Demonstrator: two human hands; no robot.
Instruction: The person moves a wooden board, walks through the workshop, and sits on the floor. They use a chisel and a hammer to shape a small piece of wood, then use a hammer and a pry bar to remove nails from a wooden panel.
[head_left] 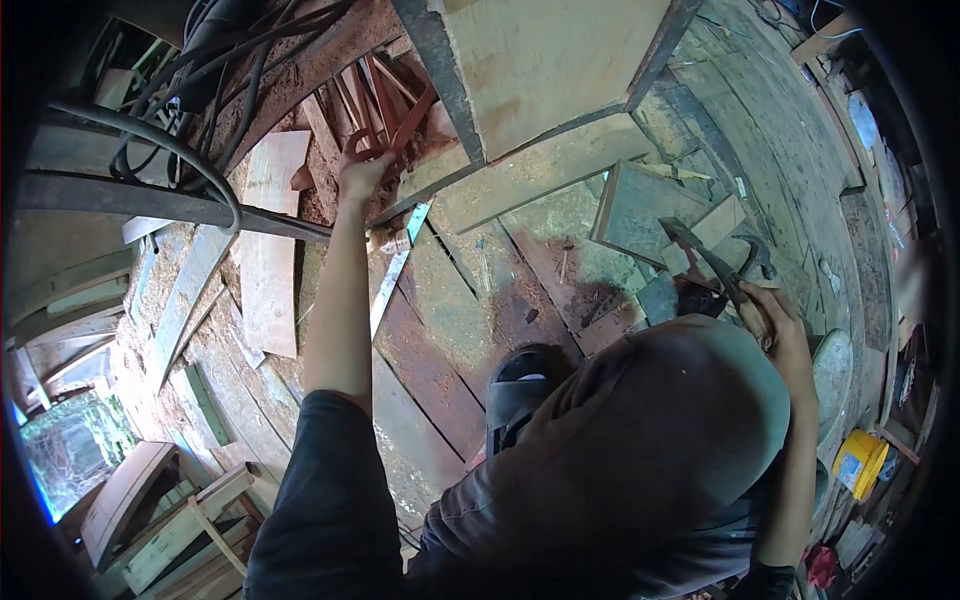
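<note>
My left hand [364, 174] reaches forward into a heap of scrap wood beside the bench base. Its fingers are closed at the lower end of a reddish wood strip [411, 120], among other narrow offcuts and sawdust. By my right knee, my right hand [776, 318] is wrapped round the handle of a hammer [718, 262], which has a dark metal head and a curved claw. The hammer's head points forward over the plank floor, close to a dark-edged wooden panel [632, 212].
A large plywood-faced block [550, 65] stands ahead. Black cables [215, 90] hang at the upper left over a metal bar [160, 195]. Loose boards [270, 260] and sawdust cover the left floor. A yellow tub [861, 465] sits at the right, with a wooden frame [185, 540] at lower left.
</note>
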